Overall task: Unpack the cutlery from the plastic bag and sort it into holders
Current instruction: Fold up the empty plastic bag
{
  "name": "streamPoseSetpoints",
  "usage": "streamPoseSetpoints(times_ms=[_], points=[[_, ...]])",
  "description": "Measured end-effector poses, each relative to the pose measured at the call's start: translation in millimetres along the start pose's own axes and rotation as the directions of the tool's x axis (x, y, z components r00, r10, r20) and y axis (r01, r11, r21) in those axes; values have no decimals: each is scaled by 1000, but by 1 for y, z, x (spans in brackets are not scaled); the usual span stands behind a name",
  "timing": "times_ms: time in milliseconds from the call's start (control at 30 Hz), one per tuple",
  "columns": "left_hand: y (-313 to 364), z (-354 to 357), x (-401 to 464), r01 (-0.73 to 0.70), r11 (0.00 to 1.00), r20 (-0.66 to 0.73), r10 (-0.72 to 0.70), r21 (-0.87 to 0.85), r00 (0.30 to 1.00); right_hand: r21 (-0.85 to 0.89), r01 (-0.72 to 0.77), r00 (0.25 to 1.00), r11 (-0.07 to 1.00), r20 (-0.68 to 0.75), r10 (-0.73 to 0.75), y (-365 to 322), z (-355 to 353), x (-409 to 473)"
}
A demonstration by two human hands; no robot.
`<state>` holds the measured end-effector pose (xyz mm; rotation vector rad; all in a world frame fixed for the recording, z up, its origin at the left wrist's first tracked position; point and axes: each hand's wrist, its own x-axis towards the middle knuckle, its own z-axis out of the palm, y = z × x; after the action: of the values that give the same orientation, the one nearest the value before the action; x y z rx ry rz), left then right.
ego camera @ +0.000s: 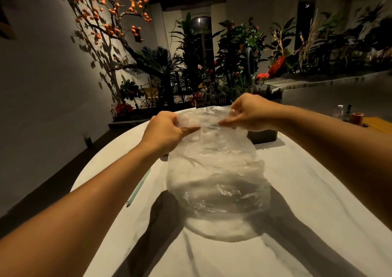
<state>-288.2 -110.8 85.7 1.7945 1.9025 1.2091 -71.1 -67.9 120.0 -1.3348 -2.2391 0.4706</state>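
Both hands pinch the top edge of the clear plastic bag (216,170): left hand (164,131) grips its left corner with curled fingers, right hand (249,112) grips the right corner, and the bag hangs between them down onto the white tabletop (297,181). Bag contents cannot be made out through the crumpled film. A dark holder (265,134) stands just behind the bag, partly hidden by the right hand; a pale green straw (137,188) lies left of the bag; potted plants (212,64) line the far wall.

We are looking at a pale rounded table (297,192); a thin pale-green straw (139,186) and a dark holder (263,136) are lying on it.
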Motion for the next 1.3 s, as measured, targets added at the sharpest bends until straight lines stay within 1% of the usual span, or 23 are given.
streamPoseSetpoints(times_ms=[33,67,133,167,200,233,267,300,333,433,500,567,667,733,800,867,900,967,1033,1100,1200,1233,1300], points=[[1,-1,3,-37,999,-7,37,-5,999,-9,11,1000,1000,-21,-11,0,-1,0],[5,-1,6,-54,995,41,58,-86,997,-40,12,999,999,-41,-14,-1,-2,0],[9,-3,6,49,979,279,9,-199,960,-140,20,1000,990,-19,-23,-5,1,0],[10,-3,5,75,984,386,-7,-160,922,-148,33,998,989,-40,-39,-5,3,1],[11,-1,3,51,994,410,-9,-93,912,-111,40,994,993,-94,-51,-5,2,1],[10,1,2,4,999,363,11,-40,932,-47,35,986,998,-159,-42,-4,0,2],[8,3,2,-34,999,265,41,-31,963,4,20,979,1000,-204,-18,-3,-1,3],[7,4,3,-44,996,178,56,-73,982,23,4,976,1000,-216,1,-2,-1,4],[9,3,3,-45,992,139,62,-121,988,21,-5,978,1000,-210,9,-1,-2,5],[10,2,7,-8,992,155,27,-124,988,61,49,996,997,-80,-44,0,4,4],[10,5,9,-51,996,160,61,-67,985,87,46,997,995,56,-51,-2,9,2],[10,8,12,-97,992,141,107,-75,984,72,47,991,996,122,-55,-1,12,1],[15,9,8,-94,959,123,131,-269,984,14,85,995,996,53,-86,0,13,2],[16,7,7,-101,941,73,131,-322,989,7,96,995,995,31,-96,-1,11,2],[16,4,5,-108,958,47,125,-267,991,-28,92,985,995,149,-87,-2,8,2],[15,3,8,-112,987,24,115,-113,993,-4,84,965,996,251,-80,-3,5,1],[15,2,9,-113,994,10,113,-9,994,51,66,962,997,263,-77,-4,3,-1],[13,2,13,-104,985,-11,107,140,994,155,33,973,987,221,-67,-2,1,-1],[11,2,17,-78,980,6,78,183,997,190,36,988,981,139,-64,-1,2,1],[9,3,19,-83,987,70,74,135,995,105,65,998,992,14,-67,0,3,4],[9,4,22,-71,996,46,69,60,997,11,50,987,999,-153,-48,1,4,9],[11,3,22,-25,1000,44,25,3,999,-7,75,970,997,-233,-75,0,5,11],[11,4,25,44,997,32,-42,-62,999,-86,159,895,983,-407,-181,2,7,13]])
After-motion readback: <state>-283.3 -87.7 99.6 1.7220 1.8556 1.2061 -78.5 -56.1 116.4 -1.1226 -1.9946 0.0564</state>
